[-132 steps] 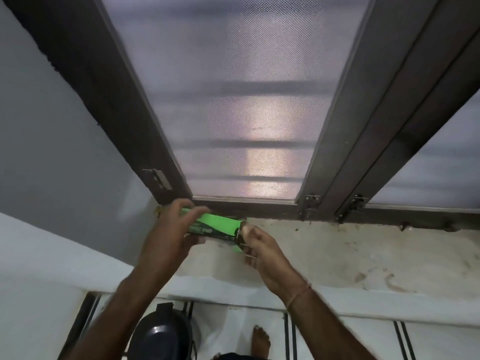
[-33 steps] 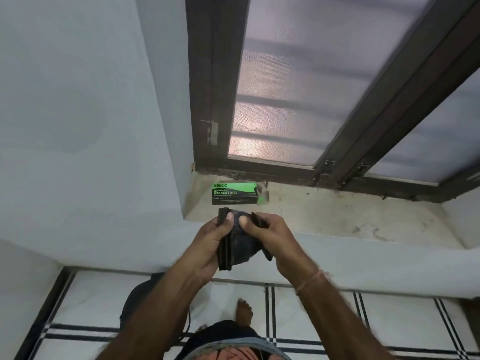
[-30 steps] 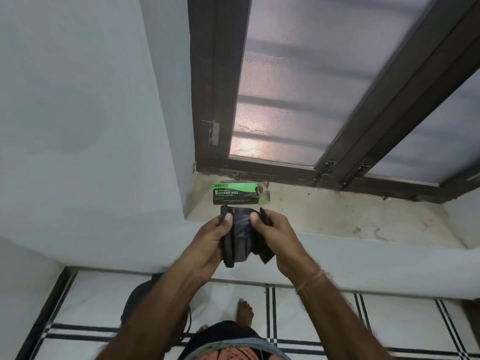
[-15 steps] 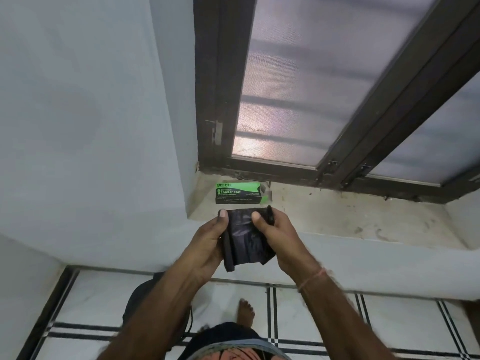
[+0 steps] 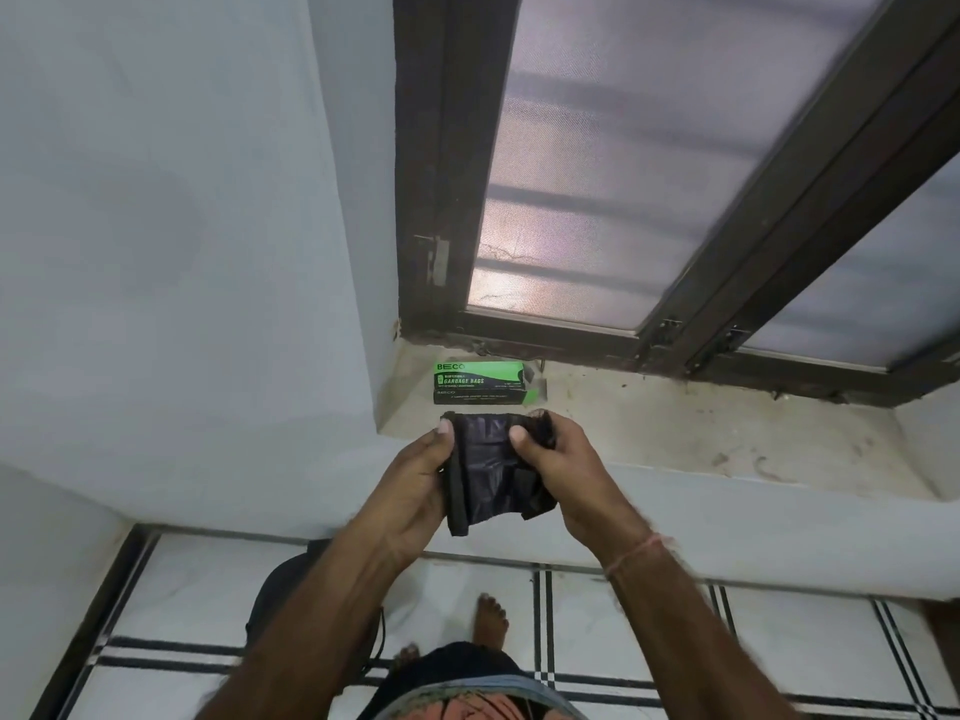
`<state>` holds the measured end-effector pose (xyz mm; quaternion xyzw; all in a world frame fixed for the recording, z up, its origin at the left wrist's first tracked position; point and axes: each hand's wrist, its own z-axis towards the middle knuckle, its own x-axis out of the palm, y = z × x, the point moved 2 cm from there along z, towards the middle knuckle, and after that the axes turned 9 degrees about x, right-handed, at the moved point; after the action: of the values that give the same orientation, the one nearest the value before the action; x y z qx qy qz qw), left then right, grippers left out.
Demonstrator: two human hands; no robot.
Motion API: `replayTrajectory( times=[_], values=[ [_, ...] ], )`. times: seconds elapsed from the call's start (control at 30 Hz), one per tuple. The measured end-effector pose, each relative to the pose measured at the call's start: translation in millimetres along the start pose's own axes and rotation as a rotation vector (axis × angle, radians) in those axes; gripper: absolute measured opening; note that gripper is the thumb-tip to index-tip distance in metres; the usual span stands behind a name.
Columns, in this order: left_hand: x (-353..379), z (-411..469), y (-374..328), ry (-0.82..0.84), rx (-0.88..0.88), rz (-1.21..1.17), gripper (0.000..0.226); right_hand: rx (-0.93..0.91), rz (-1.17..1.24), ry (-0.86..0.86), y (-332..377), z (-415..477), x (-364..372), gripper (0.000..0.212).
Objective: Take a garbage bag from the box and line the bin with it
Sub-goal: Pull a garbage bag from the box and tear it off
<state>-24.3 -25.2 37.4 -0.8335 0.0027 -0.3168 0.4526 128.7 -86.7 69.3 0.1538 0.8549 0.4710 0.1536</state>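
Both hands, left hand [image 5: 423,472] and right hand [image 5: 558,462], pinch the folded garbage bag [image 5: 488,467] between closed fingers, its long axis hanging downward, the bin [image 5: 283,589] seemingly lower left.

A person's left hand [image 5: 415,480] and right hand [image 5: 558,459] grip a folded black garbage bag [image 5: 485,467] by its top corners above a stained window ledge [image 5: 675,433], where a green box [image 5: 480,381] lies; a dark bin [image 5: 283,589] stands on the tiled floor [image 5: 208,589] below.
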Motion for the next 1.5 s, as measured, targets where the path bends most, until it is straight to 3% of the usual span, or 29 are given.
replayTrajectory(
  times=[0.13, 0.27, 0.6, 0.83, 1.0, 1.37, 1.5],
  values=[
    [4.8, -3.4, 1.2, 0.033, 0.007, 0.064, 0.048, -0.001, -0.013, -0.011, -1.2, -0.1, 3.0, 0.019],
    [4.4, -3.6, 1.0, 0.034, 0.020, 0.045, 0.042, -0.019, -0.043, 0.125, 0.9, -8.1, 2.6, 0.033],
    [6.8, -7.7, 2.1, -0.010, -0.018, -0.017, 0.041, 0.010, -0.057, 0.043, -9.9, 1.1, -5.3, 0.016],
    [3.2, -2.7, 3.2, -0.017, 0.002, 0.015, 0.043, -0.016, 0.022, 0.039, -10.0, 1.4, -3.4, 0.022],
    [3.6, -2.9, 4.9, -0.013, -0.003, 0.001, 0.044, -0.015, 0.004, 0.175, -6.4, -7.4, 0.4, 0.034],
    [1.3, 1.4, 5.9, -0.008, -0.005, 0.021, 0.037, 0.056, 0.023, 0.054, -14.7, 6.8, -1.0, 0.015],
    [1.8, 1.4, 5.8, 0.010, 0.014, 0.035, 0.036, 0.033, 0.051, 0.125, -12.3, 3.0, 0.7, 0.030]
  ],
)
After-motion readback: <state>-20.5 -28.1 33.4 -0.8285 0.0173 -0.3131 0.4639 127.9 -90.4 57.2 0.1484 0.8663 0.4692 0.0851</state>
